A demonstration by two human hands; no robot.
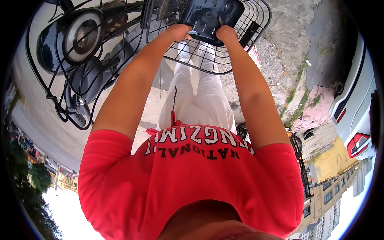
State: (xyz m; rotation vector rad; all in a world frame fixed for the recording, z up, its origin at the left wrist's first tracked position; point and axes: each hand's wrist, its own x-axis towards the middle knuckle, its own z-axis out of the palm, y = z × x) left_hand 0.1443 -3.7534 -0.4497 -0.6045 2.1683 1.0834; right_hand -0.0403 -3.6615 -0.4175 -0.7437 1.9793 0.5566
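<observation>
Both hands are reaching far out in front of the person's body, gripping a black plastic tray (210,18) at its near edge. The left hand (179,32) is closing around the tray's near left corner, fingers curling under it, thumb side on top. The right hand (226,34) is clasping the near right corner in the same way, so the tray is being held between the two hands. The tray has slots in its floor and is sitting inside a black wire basket (240,44), far ahead in the scene, with its far end tipped upward against the basket's wire wall.

To the left, a scooter headlight (82,36) with a round lens is showing behind another frame of black wire (52,96). Below the basket, the person's white trousers (196,96) are standing over pale concrete ground (280,52), which is cracked and has tufts of weeds on the right. A red t-shirt (188,180) with white lettering is filling the near part of the view. At the far right, the rear of a white car (354,108) with a red tail light is parked.
</observation>
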